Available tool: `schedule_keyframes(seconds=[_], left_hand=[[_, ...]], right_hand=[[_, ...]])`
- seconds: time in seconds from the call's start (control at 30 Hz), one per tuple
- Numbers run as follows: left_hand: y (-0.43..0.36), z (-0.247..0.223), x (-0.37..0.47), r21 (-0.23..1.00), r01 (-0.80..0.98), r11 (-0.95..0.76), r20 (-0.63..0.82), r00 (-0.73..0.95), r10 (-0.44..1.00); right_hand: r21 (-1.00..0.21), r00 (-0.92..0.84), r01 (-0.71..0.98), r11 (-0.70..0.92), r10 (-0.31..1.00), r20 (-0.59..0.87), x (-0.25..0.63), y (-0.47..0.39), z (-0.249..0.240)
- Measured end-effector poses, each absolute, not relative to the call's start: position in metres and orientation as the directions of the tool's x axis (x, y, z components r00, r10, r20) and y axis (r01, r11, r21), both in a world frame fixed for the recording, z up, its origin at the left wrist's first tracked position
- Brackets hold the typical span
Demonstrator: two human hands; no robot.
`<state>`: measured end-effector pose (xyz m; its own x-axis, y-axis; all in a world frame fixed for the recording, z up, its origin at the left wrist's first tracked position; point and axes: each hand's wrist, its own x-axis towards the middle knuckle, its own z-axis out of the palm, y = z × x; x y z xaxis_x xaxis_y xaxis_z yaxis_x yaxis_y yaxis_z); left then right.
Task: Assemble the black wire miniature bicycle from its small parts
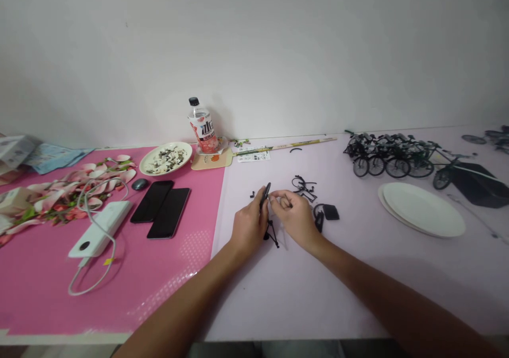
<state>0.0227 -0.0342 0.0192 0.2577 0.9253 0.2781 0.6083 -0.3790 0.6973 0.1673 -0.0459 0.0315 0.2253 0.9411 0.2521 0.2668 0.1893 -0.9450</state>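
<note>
- On the right, small bikes [397, 154] look built.
- Black bits [312, 194] lie loose.
- Left hand [247, 225] pinches a black piece [266, 190]; right hand's [298, 217] fingertips press together.

You were in what looked like a home craft spot: a plain wall, a drink bottle [205, 130], artificial petals [59, 193] and model bicycles [392, 154] shared the counter [318, 294].
</note>
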Motion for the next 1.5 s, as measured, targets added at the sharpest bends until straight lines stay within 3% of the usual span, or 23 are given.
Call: schedule_keyframes(seconds=[0.3, 0.4, 0.53, 0.73, 0.9, 1.07, 1.33, 1.5], left_hand=[[-0.031, 0.025, 0.022, 0.881, 0.365, -0.302, 0.271, 0.136, 0.953], [-0.024, 0.023, 0.022, 0.939, 0.202, -0.277, 0.271, 0.057, 0.961], [-0.019, 0.027, 0.024, 0.990, -0.084, -0.114, 0.115, 0.010, 0.993], [-0.018, 0.035, 0.022, 0.950, -0.312, -0.006, -0.015, -0.065, 0.998], [-0.015, 0.036, 0.019, 0.922, -0.388, -0.012, -0.041, -0.129, 0.991], [-0.012, 0.033, 0.018, 0.915, -0.403, -0.001, -0.056, -0.130, 0.990], [-0.010, 0.036, 0.018, 0.898, -0.438, 0.044, -0.063, -0.027, 0.998], [-0.007, 0.041, 0.017, 0.894, -0.436, 0.105, -0.081, 0.073, 0.994]], right_hand=[[-0.918, 0.247, 0.301, 0.257, 0.909, 0.335, 0.171, -0.044, 0.027], [-0.910, 0.229, 0.326, 0.256, 0.912, 0.339, 0.172, -0.042, 0.024], [-0.909, 0.170, 0.329, 0.255, 0.931, 0.323, 0.173, -0.042, 0.022], [-0.884, 0.054, 0.368, 0.289, 0.942, 0.331, 0.172, -0.046, 0.023], [-0.868, -0.078, 0.398, 0.296, 0.954, 0.290, 0.170, -0.052, 0.028], [-0.944, -0.235, 0.235, 0.230, 0.956, 0.175, 0.167, -0.057, 0.032], [-0.996, -0.153, -0.066, -0.055, 0.987, -0.044, 0.165, -0.046, 0.029], [-0.986, -0.104, -0.137, -0.091, 0.992, -0.077, 0.169, -0.040, 0.026]])
